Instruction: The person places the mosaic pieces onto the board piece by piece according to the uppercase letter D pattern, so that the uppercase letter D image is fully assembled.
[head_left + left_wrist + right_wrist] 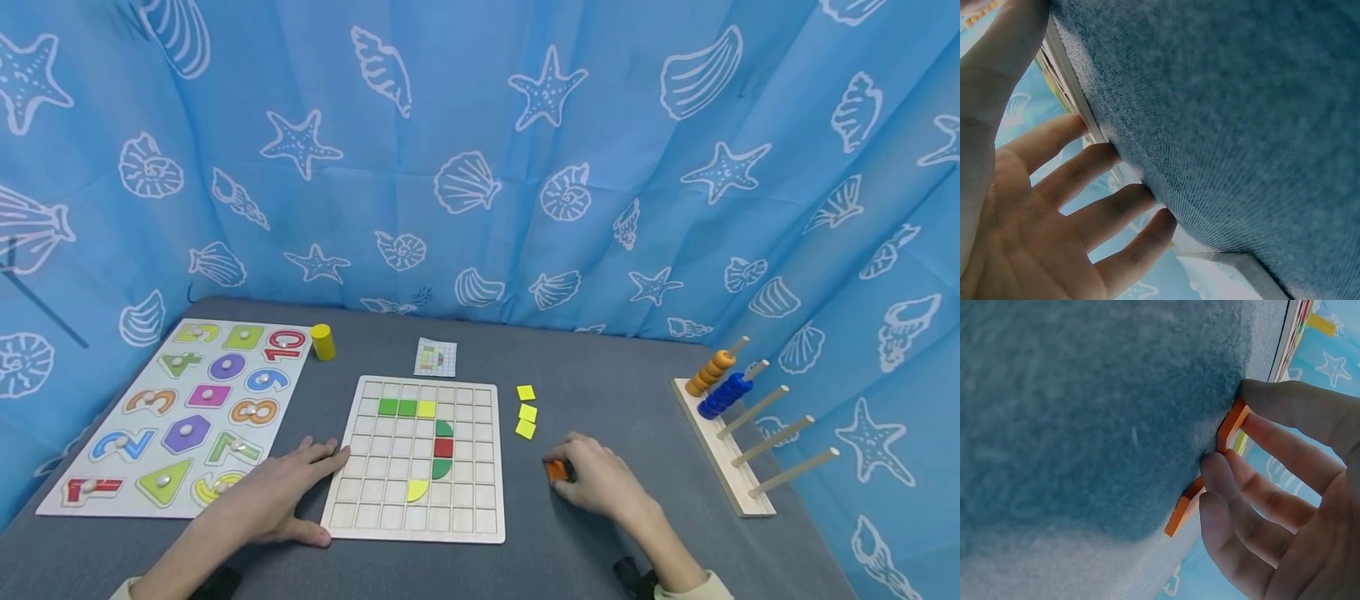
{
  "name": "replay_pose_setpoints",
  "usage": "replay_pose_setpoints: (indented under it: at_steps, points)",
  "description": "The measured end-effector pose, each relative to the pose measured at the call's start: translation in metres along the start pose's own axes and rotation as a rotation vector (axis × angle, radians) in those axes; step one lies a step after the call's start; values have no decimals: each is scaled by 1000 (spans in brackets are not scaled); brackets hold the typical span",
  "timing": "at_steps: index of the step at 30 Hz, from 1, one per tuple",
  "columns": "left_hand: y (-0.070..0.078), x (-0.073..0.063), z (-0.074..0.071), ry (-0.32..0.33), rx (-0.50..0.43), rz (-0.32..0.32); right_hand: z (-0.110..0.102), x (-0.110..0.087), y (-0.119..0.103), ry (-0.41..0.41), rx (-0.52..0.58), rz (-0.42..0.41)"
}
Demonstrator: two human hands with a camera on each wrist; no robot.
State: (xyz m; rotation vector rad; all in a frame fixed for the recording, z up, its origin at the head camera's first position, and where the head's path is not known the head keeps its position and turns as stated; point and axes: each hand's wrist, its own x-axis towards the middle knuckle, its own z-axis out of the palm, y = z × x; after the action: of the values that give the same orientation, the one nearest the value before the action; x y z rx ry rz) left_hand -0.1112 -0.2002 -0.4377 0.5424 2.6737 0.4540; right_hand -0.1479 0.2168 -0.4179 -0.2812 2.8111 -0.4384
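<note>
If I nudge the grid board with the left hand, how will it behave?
The grid board is probably stiff: it lies flat with straight edges. Being broad and low, it should slide rather than tip or roll. The red square sits within one cell, so a gentle push would likely carry it along.

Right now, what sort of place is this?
Looks like a curtained-off play or learning table; the wider room isn't visible. Signs: blue seashell-print curtain, number-and-shape puzzle board and wooden grid board.
</note>
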Motion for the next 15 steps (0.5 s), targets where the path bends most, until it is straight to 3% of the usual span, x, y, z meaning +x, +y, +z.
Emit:
replay_pose_setpoints:
  at_steps: [15]
  points:
    - [0,0,0,-1,1,-2,4,-1,0,26,58,-88]
